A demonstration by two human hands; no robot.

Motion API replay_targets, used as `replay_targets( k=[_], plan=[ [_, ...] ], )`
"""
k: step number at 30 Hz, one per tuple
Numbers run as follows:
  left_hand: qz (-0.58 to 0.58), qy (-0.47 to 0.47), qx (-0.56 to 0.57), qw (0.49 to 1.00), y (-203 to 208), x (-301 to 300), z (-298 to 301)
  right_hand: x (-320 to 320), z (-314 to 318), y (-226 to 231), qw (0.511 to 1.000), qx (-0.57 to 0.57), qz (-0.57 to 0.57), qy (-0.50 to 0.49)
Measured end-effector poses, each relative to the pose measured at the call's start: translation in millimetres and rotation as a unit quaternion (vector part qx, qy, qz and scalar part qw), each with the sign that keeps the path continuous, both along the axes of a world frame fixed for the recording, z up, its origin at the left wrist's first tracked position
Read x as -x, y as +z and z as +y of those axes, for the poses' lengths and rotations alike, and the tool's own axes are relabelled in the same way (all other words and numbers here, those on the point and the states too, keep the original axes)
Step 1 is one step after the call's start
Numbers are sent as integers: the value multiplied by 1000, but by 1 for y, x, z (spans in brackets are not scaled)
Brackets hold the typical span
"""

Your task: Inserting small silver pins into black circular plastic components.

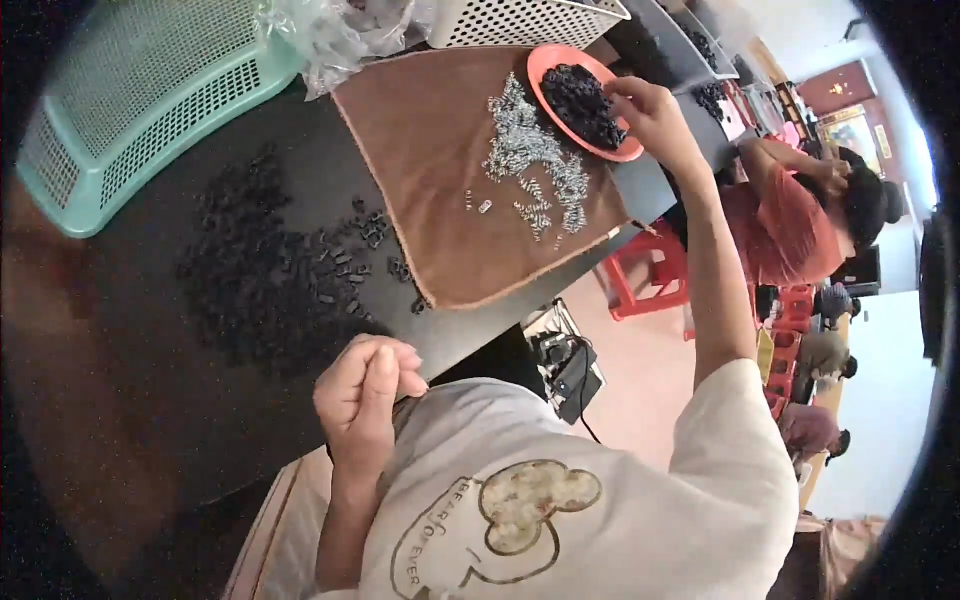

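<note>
My right hand reaches over the rim of an orange plate heaped with small black parts. Its fingers are bent together at the edge of the heap, and anything between their tips is hidden. Close to my shirt at the table's near edge, my left hand is closed, thumb pressed against curled fingers; what it holds, if anything, does not show. Small silvery metal springs lie scattered on a brown cloth beside the plate. A wide pile of black plastic pieces covers the dark table left of the cloth.
A green mesh basket stands at the far left, with clear plastic bags beside it. Behind the cloth is a white perforated basket. Red stools and a person in a red top are to the right.
</note>
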State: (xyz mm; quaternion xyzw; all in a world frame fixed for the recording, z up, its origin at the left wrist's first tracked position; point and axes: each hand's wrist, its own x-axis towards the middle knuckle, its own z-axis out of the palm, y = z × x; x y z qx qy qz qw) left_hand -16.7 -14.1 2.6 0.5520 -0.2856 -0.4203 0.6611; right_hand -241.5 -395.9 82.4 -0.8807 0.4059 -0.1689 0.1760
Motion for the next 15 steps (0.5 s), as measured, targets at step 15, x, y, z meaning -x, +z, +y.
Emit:
replay_targets(
  k=[15],
  plan=[
    [-5,-26,-11,1000,4,-3,0,-218,141,-29,898,102,-84,419]
  ],
)
